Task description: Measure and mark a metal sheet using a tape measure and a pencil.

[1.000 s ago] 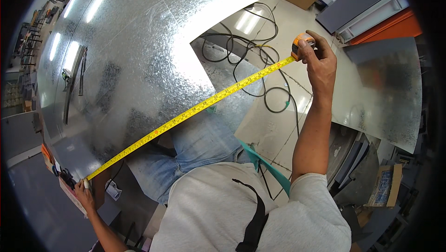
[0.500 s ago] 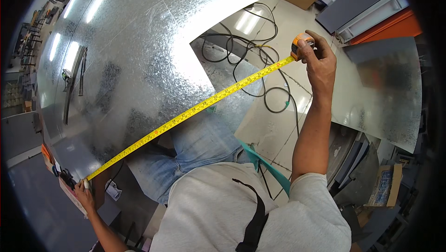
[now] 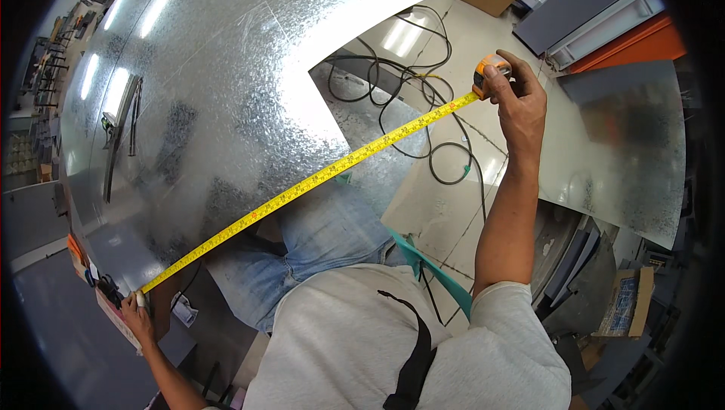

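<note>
A yellow tape measure (image 3: 325,174) is drawn out along the near edge of a large galvanized metal sheet (image 3: 226,108). My right hand (image 3: 519,100) is closed round its orange and black case, up at the right and past the sheet's corner. At the lower left, my left hand (image 3: 137,318) pinches the tape's end against the sheet's near-left corner; a pale wrap covers one fingertip. The blade runs straight and taut between both hands, crossing over the sheet's right corner.
On the sheet's left lie thin dark metal strips (image 3: 121,134). A black cable (image 3: 453,164) coils on the tiled floor. Another metal sheet (image 3: 619,146) stands at the right, with a cardboard box (image 3: 640,303) below it. Scissors (image 3: 108,289) sit beside my left hand.
</note>
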The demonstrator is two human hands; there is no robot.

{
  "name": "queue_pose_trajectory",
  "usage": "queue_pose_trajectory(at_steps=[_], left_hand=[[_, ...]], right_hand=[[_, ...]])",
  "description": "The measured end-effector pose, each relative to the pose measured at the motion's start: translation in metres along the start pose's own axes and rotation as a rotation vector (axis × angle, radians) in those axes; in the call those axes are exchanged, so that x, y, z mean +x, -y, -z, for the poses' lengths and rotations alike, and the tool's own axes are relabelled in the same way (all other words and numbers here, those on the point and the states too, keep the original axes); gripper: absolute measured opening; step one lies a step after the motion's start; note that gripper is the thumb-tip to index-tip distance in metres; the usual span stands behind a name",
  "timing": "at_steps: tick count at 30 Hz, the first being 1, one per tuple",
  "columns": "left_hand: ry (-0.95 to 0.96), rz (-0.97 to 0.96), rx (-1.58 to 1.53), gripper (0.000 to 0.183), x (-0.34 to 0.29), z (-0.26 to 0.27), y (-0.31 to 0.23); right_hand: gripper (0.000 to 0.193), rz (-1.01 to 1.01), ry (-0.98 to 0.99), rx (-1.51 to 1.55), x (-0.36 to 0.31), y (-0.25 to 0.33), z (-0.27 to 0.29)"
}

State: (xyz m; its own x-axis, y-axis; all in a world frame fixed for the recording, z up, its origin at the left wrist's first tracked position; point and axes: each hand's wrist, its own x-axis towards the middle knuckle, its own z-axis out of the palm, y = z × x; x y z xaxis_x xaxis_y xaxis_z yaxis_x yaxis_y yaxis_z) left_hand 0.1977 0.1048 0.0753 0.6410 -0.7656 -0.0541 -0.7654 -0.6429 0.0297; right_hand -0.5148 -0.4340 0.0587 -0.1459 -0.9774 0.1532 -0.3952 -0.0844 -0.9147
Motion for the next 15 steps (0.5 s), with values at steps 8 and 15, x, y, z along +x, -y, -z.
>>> queue_pose_trajectory(at_steps=[8, 15], left_hand=[[0.005, -0.015, 0.068, 0.038, 0.0000, 0.0018, -0.0020], [-0.001, 0.000, -0.069, 0.039, -0.0002, -0.0007, 0.0013]], right_hand=[[0.052, 0.000, 0.003, 0.003, 0.0000, -0.0004, 0.0004], [0.052, 0.013, -0.003, 0.020, -0.0005, -0.0001, -0.0003]])
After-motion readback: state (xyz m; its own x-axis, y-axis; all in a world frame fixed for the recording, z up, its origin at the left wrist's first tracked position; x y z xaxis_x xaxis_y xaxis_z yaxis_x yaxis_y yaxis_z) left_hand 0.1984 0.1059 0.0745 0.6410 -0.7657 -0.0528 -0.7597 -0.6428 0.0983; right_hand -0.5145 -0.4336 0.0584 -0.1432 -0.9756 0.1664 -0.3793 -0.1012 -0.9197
